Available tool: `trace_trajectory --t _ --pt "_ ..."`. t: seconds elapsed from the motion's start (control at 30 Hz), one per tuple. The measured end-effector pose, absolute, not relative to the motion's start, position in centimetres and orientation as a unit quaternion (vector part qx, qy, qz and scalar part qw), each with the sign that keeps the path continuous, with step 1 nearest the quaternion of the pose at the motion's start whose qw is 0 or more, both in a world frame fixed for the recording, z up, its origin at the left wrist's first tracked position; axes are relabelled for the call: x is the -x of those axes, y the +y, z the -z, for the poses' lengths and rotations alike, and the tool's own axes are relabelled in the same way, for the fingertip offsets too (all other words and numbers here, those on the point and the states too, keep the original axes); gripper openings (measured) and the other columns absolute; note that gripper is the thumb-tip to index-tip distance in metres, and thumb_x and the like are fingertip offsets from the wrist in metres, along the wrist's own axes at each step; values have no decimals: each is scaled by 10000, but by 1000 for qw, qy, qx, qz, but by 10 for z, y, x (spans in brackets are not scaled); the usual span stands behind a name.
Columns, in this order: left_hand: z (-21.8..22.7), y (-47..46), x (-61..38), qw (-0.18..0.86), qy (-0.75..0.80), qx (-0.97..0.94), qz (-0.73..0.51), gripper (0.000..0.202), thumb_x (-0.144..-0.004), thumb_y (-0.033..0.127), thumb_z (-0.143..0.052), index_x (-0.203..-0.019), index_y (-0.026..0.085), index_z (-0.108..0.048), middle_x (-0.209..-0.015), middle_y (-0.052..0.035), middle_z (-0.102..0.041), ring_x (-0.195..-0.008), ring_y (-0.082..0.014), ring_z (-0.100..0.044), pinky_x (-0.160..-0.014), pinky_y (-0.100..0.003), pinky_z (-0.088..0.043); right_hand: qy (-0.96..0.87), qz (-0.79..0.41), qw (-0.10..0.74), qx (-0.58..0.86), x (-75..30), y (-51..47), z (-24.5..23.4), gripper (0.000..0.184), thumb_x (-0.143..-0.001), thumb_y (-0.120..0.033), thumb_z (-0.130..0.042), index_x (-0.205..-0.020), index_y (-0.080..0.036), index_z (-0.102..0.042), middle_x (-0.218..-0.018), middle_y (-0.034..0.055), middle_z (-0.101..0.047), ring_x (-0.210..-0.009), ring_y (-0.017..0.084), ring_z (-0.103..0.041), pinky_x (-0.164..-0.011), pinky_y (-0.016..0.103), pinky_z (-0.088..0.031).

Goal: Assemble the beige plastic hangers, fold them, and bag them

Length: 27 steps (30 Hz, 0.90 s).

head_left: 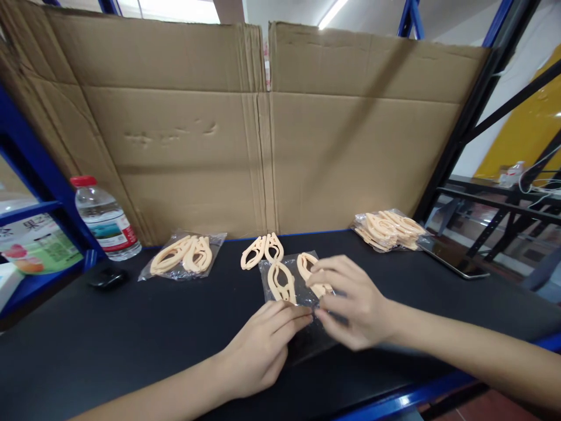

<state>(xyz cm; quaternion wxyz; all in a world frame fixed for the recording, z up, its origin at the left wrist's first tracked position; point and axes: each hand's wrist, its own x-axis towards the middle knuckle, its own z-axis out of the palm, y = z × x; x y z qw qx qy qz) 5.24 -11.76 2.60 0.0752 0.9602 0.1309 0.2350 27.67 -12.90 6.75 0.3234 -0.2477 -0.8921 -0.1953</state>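
My left hand [263, 345] lies on the black table, fingers together and pressing the lower part of a clear plastic bag [294, 292]. My right hand [350, 301] pinches the same bag at its right side, fingers curled over it. Inside the bag lie two peach plastic pieces [283, 282], oval with cut-outs. Just beyond the bag two loose peach pieces [262, 250] rest on the table, untouched.
A filled bag of peach pieces [184, 256] lies to the left, and a stack of filled bags [388, 230] at the far right. A water bottle [105, 219] and a small black object [107, 278] sit at the left. A tablet [451, 257] lies right. A cardboard wall [263, 128] stands behind.
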Motion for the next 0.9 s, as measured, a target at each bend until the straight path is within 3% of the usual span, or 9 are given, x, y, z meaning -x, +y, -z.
trace_trajectory --t 0.03,0.1,0.2,0.27,0.47,0.63,0.77,0.9 --pt "-26 -118 -53 77 129 -961 -234 598 -736 -26 -394 -1299 170 -439 -1267 -113 -557 -1127 -238 -518 -957 -429 -455 -882 187 344 263 -276 -117 -73 174 -838 -189 -509 -711 -157 -623 -913 84 -663 -948 220 -546 -774 364 -417" --pt "-26 -117 -53 79 127 -961 -234 580 -734 -26 -398 -1276 174 -456 -1249 -106 -571 -1108 -234 -524 -948 -422 -454 -883 185 306 305 -273 -83 -81 178 -881 -157 -468 -850 -156 -643 -865 74 -670 -868 197 -541 -739 339 -410" --pt "-25 -117 -52 82 127 -960 -237 577 -720 -25 -406 -1259 175 -458 -1245 -102 -574 -1099 -231 -523 -945 -422 -444 -917 167 177 316 -263 -18 -79 341 -857 -46 -445 -1147 -164 -578 -1093 96 -651 -1015 216 -489 -789 342 -405" --pt "-24 -118 -51 84 126 -960 -235 590 -697 -20 -420 -1254 174 -451 -1242 -99 -575 -1092 -231 -522 -941 -418 -441 -939 124 96 307 -254 21 -72 472 -818 21 -426 -1242 -163 -518 -1234 104 -589 -1064 218 -463 -818 344 -404" --pt "-25 -118 -49 79 113 -961 -238 582 -696 10 -433 -1258 161 -425 -1222 -109 -581 -1048 -237 -539 -899 -400 -455 -950 103 75 286 -247 71 -51 514 -721 19 -520 -1210 -134 -566 -1068 123 -654 -932 226 -539 -772 332 -445" --pt "-26 -117 -48 85 112 -962 -235 592 -684 5 -439 -1256 158 -425 -1219 -111 -581 -1031 -238 -540 -894 -401 -453 -947 76 88 299 -280 65 -47 240 -768 -92 -566 -986 -91 -665 -932 137 -668 -873 223 -589 -772 335 -472" --pt "-25 -116 -48 92 114 -962 -232 600 -691 -6 -429 -1267 163 -420 -1248 -107 -564 -1070 -236 -522 -927 -404 -436 -940 35 118 317 -318 45 -43 211 -828 -131 -543 -999 -128 -666 -900 87 -693 -820 177 -631 -759 283 -495" --pt "-23 -116 -47 99 115 -963 -224 584 -706 -16 -423 -1263 157 -433 -1258 -99 -558 -1096 -228 -504 -959 -397 -414 -910 38 201 361 -355 16 -40 234 -916 -251 -474 -1016 -150 -660 -994 104 -674 -909 188 -626 -825 316 -495"
